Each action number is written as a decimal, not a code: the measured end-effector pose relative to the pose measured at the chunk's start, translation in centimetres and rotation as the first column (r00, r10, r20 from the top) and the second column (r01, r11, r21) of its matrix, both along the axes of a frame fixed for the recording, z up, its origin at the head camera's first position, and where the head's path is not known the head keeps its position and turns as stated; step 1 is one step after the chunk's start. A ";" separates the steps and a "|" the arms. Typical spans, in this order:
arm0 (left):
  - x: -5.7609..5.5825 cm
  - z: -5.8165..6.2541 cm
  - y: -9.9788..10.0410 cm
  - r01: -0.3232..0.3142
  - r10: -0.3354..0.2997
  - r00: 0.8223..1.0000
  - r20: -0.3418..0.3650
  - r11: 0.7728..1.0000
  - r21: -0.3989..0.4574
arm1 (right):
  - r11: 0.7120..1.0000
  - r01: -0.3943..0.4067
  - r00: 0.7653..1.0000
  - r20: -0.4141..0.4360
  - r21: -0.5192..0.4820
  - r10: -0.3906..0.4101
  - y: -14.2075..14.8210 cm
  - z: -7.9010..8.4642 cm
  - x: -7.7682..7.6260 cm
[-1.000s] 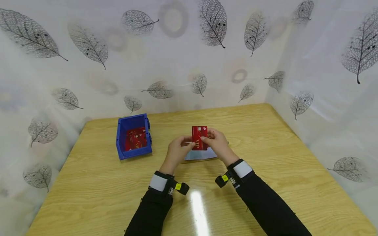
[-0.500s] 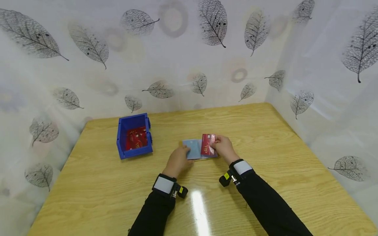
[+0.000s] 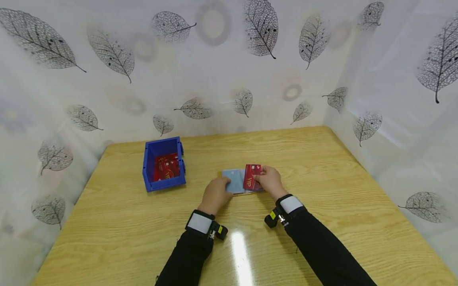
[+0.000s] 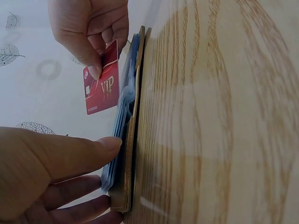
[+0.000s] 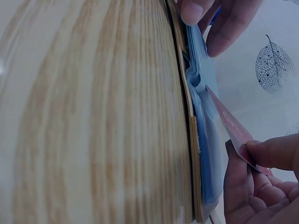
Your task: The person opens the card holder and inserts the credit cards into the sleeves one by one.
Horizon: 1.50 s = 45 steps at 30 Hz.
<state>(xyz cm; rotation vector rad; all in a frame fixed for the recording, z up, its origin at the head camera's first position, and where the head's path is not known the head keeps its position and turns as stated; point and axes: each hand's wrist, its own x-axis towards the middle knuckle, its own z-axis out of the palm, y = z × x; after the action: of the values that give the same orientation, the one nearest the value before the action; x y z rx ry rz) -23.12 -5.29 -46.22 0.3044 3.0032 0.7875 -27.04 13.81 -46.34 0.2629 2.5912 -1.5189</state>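
An opened card holder [image 3: 234, 182] with clear bluish sleeves and a tan cover lies on the table. My left hand [image 3: 215, 194] holds its left side, the thumb on the sleeves near their front edge and the fingers at the cover's edge in the left wrist view. My right hand [image 3: 270, 180] pinches a red VIP card [image 4: 108, 88] between thumb and fingers. In the right wrist view, the card [image 5: 231, 126] tilts over the right-hand sleeves, its lower edge close to the fold. Part of its face is hidden by the right thumb.
A blue plastic bin [image 3: 164, 184] with several red cards [image 3: 166, 167] inside stands at the back left of the wooden table [image 3: 107, 222]. A white curtain [image 3: 214, 71] with leaf prints hangs behind and along both sides.
One second ago both hands held the card above the card holder. My left hand has let go and come down onto the left sleeves; my right hand has lowered the card over the right side.
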 end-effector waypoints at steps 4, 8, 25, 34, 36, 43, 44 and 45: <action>0.0 0.0 -0.1 -0.005 0.005 1.000 0.000 1.000 0.001 | 0.999 -0.007 1.000 -0.005 0.031 0.007 -0.3 0.0 0.0; -0.1 -0.1 0.0 -0.018 0.018 1.000 0.015 1.000 0.004 | 0.998 -0.007 1.000 0.011 0.055 0.006 -0.5 -0.1 0.0; 0.0 -0.2 0.2 -0.022 0.022 1.000 0.008 1.000 0.008 | 0.979 -0.088 0.996 -0.006 0.183 0.091 -2.6 -0.2 -0.2; -0.2 -0.4 0.1 -0.033 0.033 0.999 -0.002 0.999 0.014 | 0.965 -0.116 0.992 -0.030 0.236 0.126 -3.5 0.1 -0.3; -0.2 -0.4 0.1 -0.034 0.034 0.999 -0.003 0.999 0.019 | 0.964 -0.115 0.992 -0.031 0.239 0.126 -3.6 0.1 -0.3; -0.2 -0.3 -0.1 -0.040 0.040 0.999 0.006 0.999 0.024 | 0.985 -0.116 0.993 0.016 0.130 0.115 -3.8 0.1 -0.3; -0.2 -0.3 -0.1 -0.040 0.040 0.999 0.005 0.999 0.023 | 0.988 -0.113 0.994 0.026 0.106 0.111 -3.8 0.0 -0.3; -0.3 -0.3 -0.1 -0.040 0.040 0.999 0.006 0.999 0.024 | 0.990 -0.111 0.994 0.035 0.083 0.108 -3.8 -0.1 -0.4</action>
<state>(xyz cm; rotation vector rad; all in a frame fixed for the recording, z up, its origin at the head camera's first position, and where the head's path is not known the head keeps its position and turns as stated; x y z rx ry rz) -23.38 -5.44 -46.54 0.2428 3.0063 0.8264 -27.42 9.97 -46.39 0.1479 2.6035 -1.3610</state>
